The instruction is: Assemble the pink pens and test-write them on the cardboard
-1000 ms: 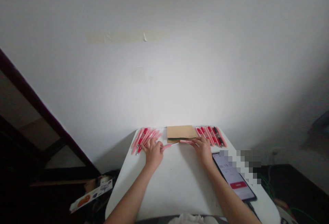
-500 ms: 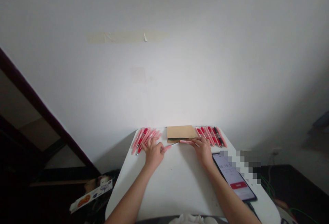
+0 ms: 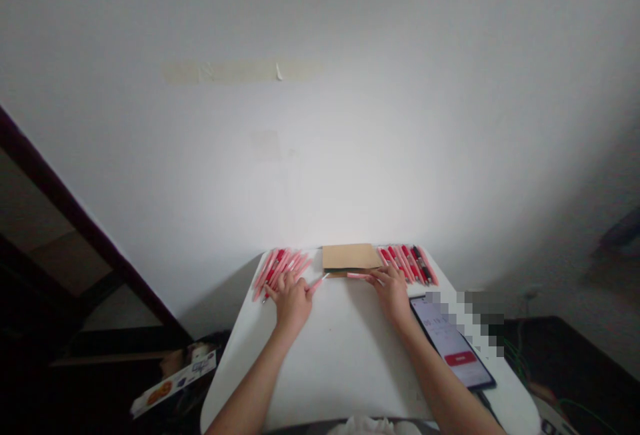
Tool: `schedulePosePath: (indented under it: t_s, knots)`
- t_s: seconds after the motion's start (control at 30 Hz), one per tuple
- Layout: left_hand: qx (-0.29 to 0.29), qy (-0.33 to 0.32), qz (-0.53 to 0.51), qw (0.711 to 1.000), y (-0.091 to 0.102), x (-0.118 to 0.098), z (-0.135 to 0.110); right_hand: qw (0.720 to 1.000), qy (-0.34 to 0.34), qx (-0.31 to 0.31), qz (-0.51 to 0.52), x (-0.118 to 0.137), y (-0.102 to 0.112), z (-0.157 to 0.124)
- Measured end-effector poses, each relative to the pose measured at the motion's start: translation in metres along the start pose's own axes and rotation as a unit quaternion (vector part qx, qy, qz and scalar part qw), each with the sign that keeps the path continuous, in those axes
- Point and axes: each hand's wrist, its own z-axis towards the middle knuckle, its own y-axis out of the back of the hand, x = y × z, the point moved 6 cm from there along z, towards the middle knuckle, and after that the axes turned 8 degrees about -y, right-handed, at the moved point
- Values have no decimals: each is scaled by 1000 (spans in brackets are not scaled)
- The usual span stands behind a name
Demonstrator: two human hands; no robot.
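My left hand (image 3: 294, 298) pinches a pink pen (image 3: 316, 286) between thumb and finger, its pale, thin tip slanting up toward the notebook. The other fingers of that hand reach over the near ends of a group of pink and red pens (image 3: 280, 268) at the table's left. In my right hand (image 3: 393, 288) is a short pink piece, apparently a pen cap (image 3: 357, 276), pointing left. Between the hands and a little beyond them lies a brown-covered notebook (image 3: 350, 256). Several pink, red and black pens (image 3: 410, 263) lie side by side right of it.
A phone (image 3: 453, 342) with a timer on its screen rests at the right side of the white table (image 3: 345, 355). The wall (image 3: 350, 122) rises directly behind the table. Left of the table is a printed box (image 3: 175, 382); green cables (image 3: 517, 362) hang at the right.
My left hand has shifted slightly left, its pen now tilted more steeply and farther from the cap. My right hand keeps about the same place by the notebook.
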Motion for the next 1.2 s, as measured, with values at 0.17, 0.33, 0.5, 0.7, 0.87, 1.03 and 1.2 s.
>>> schedulePosePath:
  t_s: [0.17,0.33,0.5,0.7,0.87,1.03,1.2]
  knots:
    - [-20,-1,31,999,0,-7,-8,1000,-7,0,2,3,0,0]
    - [-42,-14,43,998,-3,-10,-12,1000,-10,6,5,4,-1,-1]
    - [-43,-14,52,998,-5,-11,-14,1000,-15,17,9,7,-2,-2]
    - [-38,3,54,998,-4,-10,-13,999,-10,39,15,11,-3,-4]
    - [-51,2,47,998,-5,-9,-13,999,-13,39,21,12,-3,-4]
    - [-74,-28,-34,996,-3,-10,-11,997,-8,61,40,13,-8,-3]
    - [-63,-65,-116,989,-10,-15,-8,995,16,84,43,17,-12,-4]
